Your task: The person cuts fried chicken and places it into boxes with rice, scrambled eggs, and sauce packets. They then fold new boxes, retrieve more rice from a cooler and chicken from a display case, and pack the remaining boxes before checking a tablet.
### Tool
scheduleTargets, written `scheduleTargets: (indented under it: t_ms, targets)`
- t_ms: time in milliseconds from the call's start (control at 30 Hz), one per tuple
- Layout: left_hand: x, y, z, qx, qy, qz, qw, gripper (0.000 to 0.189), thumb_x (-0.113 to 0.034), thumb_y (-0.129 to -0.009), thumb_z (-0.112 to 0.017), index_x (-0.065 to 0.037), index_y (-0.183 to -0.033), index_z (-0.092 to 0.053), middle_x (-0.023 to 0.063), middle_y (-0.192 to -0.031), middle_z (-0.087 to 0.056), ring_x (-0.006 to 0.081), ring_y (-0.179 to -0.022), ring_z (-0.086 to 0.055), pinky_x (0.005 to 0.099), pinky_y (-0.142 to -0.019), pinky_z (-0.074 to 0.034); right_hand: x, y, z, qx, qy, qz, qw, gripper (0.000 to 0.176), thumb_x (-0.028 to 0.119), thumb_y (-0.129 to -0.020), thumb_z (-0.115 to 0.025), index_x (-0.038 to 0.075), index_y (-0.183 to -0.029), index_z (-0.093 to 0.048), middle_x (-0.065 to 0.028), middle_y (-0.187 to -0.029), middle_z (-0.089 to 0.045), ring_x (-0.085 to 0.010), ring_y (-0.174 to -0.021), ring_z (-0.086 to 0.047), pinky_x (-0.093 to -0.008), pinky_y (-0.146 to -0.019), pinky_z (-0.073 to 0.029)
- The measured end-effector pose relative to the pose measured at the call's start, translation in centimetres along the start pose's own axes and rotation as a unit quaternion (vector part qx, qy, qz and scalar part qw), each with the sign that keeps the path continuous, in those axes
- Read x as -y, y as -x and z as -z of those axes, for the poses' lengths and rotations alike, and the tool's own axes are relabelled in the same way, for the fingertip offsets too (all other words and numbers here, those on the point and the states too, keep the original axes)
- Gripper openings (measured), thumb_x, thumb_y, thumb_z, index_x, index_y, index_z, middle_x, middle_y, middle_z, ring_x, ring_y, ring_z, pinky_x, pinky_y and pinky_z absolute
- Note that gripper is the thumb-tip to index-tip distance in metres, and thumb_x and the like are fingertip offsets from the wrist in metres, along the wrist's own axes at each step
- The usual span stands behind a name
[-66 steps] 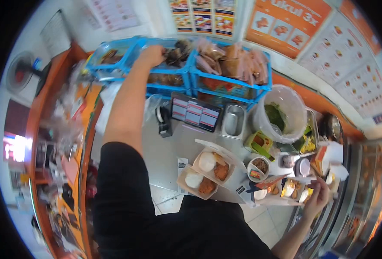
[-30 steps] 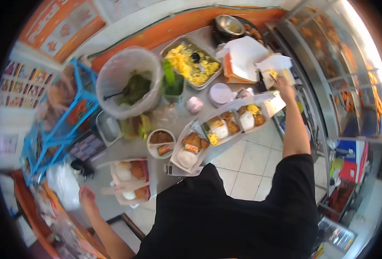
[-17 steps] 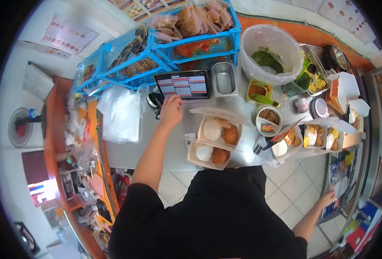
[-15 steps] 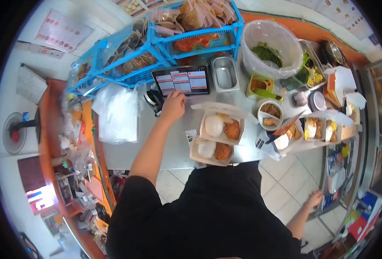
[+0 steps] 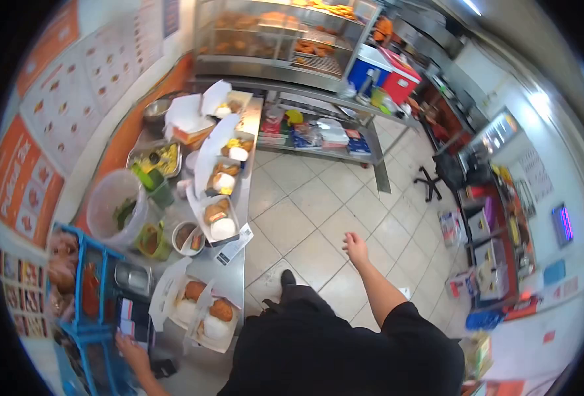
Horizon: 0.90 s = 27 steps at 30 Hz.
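My left hand [image 5: 132,353] is at the lower left, beside the lower edge of a tablet [image 5: 133,319] on the steel counter; its fingers look extended, with nothing in them. Just right of the tablet, two open boxes [image 5: 162,300] hold rice and fried chicken. My right hand [image 5: 355,248] hangs in the air over the tiled floor, away from the counter, fingers somewhat bent and apart, holding nothing. More open food boxes [image 5: 214,221] line the counter's edge, next to a printed slip [image 5: 232,245]. A white bowl [image 5: 188,238] of food stands near them.
A large clear tub [image 5: 115,208], a metal tray of yellow food [image 5: 154,158] and blue baskets [image 5: 84,284] stand along the wall side. A glass display case [image 5: 278,43] is ahead. A wheeled chair [image 5: 430,181] and shelves are at the right. Someone in orange [image 5: 383,30] is far back.
The view has swung right toward the display case and floor. My left hand stays by the tablet, now lower left in view. My right hand now appears near the middle, over the floor.
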<state>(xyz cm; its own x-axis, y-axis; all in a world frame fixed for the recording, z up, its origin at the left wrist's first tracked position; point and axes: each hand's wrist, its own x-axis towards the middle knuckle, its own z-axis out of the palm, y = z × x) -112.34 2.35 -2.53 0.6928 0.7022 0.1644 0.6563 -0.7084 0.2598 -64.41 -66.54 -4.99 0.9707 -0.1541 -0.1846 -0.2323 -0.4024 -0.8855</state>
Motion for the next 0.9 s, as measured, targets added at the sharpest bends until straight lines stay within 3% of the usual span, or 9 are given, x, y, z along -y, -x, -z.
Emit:
scheduleTargets:
  t_ms: [233,333,367,433,600,667,767,833,900]
  targets:
    - [-3.9,2.3,2.3,0.054,0.080,0.032,0.995,0.020,0.011,-0.074,-0.051,0.001,-0.091,-0.052,0.0235,-0.116,-0.054,0.0440,-0.116,-0.052,0.0523,-0.103,-0.039,6.3,5.0,-2.7,0.247,0.157,-0.040,0.956,0.036,0.031,-0.104,-0.052,0.005,-0.126,-0.064,-0.0175,-0.114,-0.072,-0.0206,-0.086,-0.072,-0.0346,-0.073,-0.054]
    - [-1.6,4.7,-0.9,-0.037,0.060,-0.020,0.997,0.022,0.012,-0.071,-0.049,0.000,-0.089,-0.051,0.0210,-0.101,-0.054,0.0430,-0.105,-0.052,0.0515,-0.093,-0.041,2.8,7.3,-3.1,0.051,0.352,0.421,0.834,0.038,0.012,-0.085,-0.063,0.008,-0.122,-0.068,-0.0236,-0.112,-0.072,-0.0369,-0.106,-0.070,-0.0444,-0.092,-0.055]
    - [-2.0,5.3,-0.5,-0.030,0.064,-0.006,0.998,0.022,0.012,-0.071,-0.048,0.000,-0.089,-0.051,0.0207,-0.100,-0.054,0.0429,-0.104,-0.052,0.0515,-0.092,-0.041,2.7,7.1,-2.6,0.067,0.354,0.427,0.829,0.038,0.012,-0.085,-0.063,0.008,-0.122,-0.068,-0.0236,-0.112,-0.072,-0.0369,-0.106,-0.070,-0.0444,-0.092,-0.055]
    - [-3.1,6.8,0.9,-0.005,0.078,0.023,0.997,0.023,0.012,-0.071,-0.048,0.002,-0.092,-0.053,0.0198,-0.099,-0.055,0.0411,-0.099,-0.052,0.0502,-0.090,-0.042,2.3,6.8,-1.4,0.344,0.373,-0.126,0.852,0.052,0.010,-0.081,-0.065,0.010,-0.132,-0.063,-0.0218,-0.117,-0.072,-0.0373,-0.116,-0.065,-0.0426,-0.100,-0.052]
    - [-3.5,11.4,1.6,-0.039,0.133,0.063,0.988,0.029,0.013,-0.075,-0.046,0.004,-0.100,-0.057,0.0167,-0.103,-0.058,0.0358,-0.099,-0.056,0.0444,-0.086,-0.046,-6.5,8.2,2.5,0.348,0.514,0.084,0.780,0.057,0.013,-0.086,-0.065,0.002,-0.141,-0.054,-0.0233,-0.118,-0.072,-0.0347,-0.097,-0.074,-0.0424,-0.091,-0.058]
    - [-3.5,12.9,1.8,-0.054,0.134,0.070,0.987,0.030,0.013,-0.076,-0.046,0.003,-0.102,-0.058,0.0160,-0.105,-0.058,0.0350,-0.100,-0.056,0.0434,-0.086,-0.047,-6.0,8.5,2.5,0.328,0.218,-0.408,0.824,0.058,0.010,-0.085,-0.063,0.003,-0.142,-0.053,-0.0285,-0.122,-0.068,-0.0415,-0.107,-0.070,-0.0459,-0.098,-0.055]
    - [-3.7,15.1,1.6,-0.069,0.195,0.144,0.968,0.031,0.012,-0.078,-0.046,0.004,-0.106,-0.059,0.0152,-0.105,-0.058,0.0335,-0.098,-0.057,0.0401,-0.085,-0.047,-9.1,11.0,2.3,0.271,0.458,-0.002,0.847,0.061,0.019,-0.091,-0.059,0.005,-0.148,-0.045,-0.0318,-0.152,-0.043,-0.0433,-0.137,-0.050,-0.0508,-0.114,-0.042]
    - [-4.1,16.1,2.1,-0.080,0.248,0.177,0.949,0.034,0.012,-0.079,-0.045,0.003,-0.109,-0.060,0.0131,-0.103,-0.058,0.0295,-0.095,-0.058,0.0368,-0.084,-0.047,-8.3,16.8,1.0,0.291,0.236,-0.073,0.924,0.067,0.033,-0.095,-0.063,0.007,-0.153,-0.041,-0.0276,-0.163,-0.027,-0.0433,-0.151,-0.028,-0.0432,-0.122,-0.030]
    - [-4.2,16.8,1.7,-0.077,0.256,0.204,0.942,0.036,0.012,-0.079,-0.045,0.003,-0.110,-0.061,0.0124,-0.103,-0.058,0.0275,-0.094,-0.058,0.0356,-0.084,-0.047,-15.7,18.9,7.3,0.528,0.292,-0.045,0.796,0.066,0.036,-0.097,-0.061,0.006,-0.152,-0.043,-0.0261,-0.155,-0.041,-0.0417,-0.141,-0.043,-0.0435,-0.116,-0.037]
